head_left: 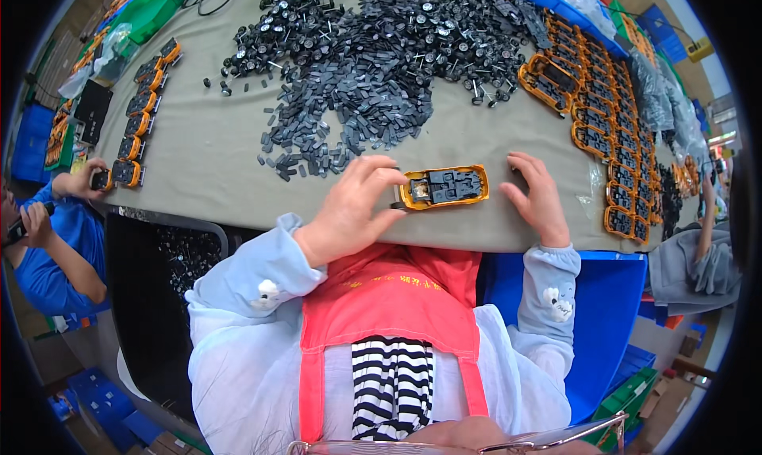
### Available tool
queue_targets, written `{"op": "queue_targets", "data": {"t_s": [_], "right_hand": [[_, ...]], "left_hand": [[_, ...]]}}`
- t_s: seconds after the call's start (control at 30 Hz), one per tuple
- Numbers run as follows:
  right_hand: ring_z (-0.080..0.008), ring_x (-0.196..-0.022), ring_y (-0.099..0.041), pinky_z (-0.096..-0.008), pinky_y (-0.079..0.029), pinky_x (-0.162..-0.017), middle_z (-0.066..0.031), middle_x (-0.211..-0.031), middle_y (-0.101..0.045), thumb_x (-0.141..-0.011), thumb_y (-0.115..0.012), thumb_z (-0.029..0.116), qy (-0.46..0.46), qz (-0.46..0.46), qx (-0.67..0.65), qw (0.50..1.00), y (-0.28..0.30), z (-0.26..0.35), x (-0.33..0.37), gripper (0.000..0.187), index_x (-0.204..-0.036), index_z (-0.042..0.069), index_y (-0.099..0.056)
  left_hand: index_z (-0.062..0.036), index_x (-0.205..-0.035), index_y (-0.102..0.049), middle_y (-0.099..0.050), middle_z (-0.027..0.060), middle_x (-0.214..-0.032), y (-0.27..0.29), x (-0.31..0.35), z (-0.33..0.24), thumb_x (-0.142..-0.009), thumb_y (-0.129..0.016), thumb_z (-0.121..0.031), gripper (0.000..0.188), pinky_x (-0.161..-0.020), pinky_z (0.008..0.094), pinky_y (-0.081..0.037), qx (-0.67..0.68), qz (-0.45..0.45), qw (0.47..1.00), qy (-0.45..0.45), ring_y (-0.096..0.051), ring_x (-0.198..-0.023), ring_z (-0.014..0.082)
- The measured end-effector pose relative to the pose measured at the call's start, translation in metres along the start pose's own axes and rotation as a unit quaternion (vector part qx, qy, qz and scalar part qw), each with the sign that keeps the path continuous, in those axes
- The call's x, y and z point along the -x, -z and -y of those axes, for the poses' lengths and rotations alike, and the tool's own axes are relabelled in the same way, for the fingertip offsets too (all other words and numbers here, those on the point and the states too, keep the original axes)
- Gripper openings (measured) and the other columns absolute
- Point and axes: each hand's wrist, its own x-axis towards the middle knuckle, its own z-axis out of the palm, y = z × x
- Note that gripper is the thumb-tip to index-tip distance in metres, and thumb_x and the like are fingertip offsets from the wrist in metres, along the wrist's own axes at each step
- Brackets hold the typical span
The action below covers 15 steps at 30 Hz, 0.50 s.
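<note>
An orange toy car body lies upside down on the table in front of me, its black inner parts facing up. At its left end, my left hand pinches a small wheel axle between thumb and fingers; a black wheel shows by the thumb, and the rest is mostly hidden. My right hand is just off the car's right end, its thumb and fingers apart with nothing between them.
Beyond lie heaps of small black plastic pieces and wheel axles. Rows of orange car bodies stand at right, with a shorter row at left. A blue bin sits below the table edge. A co-worker's hand is at far left.
</note>
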Motion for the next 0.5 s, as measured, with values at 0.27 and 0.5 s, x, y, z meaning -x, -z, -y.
{"op": "queue_targets", "data": {"t_s": [0.27, 0.5], "right_hand": [[-0.0357, -0.135, -0.05, -0.0435, -0.039, -0.113, -0.0139, -0.148, -0.051, -0.077, -0.074, 0.003, 0.021, 0.028, 0.035, 0.999, 0.023, 0.009, 0.017, 0.065, -0.139, 0.005, -0.054], [-0.037, -0.132, -0.051, -0.0434, -0.044, -0.108, -0.0131, -0.147, -0.051, -0.077, -0.066, -0.009, 0.004, 0.048, 0.052, 0.997, 0.023, -0.015, 0.03, 0.059, -0.134, 0.007, -0.057]], "left_hand": [[-0.0071, -0.126, -0.055, -0.056, 0.0161, -0.127, -0.03, -0.016, -0.007, -0.072, -0.082, -0.002, 0.061, -0.098, 0.0448, -0.047, 0.013, -0.015, 1.0, -0.003, -0.054, -0.114, 0.038], [-0.0082, -0.127, -0.054, -0.055, 0.016, -0.128, -0.042, -0.018, -0.002, -0.071, -0.081, -0.001, 0.062, -0.1, 0.0449, -0.046, -0.072, 0.004, 0.997, 0.013, -0.054, -0.116, 0.038]]}}
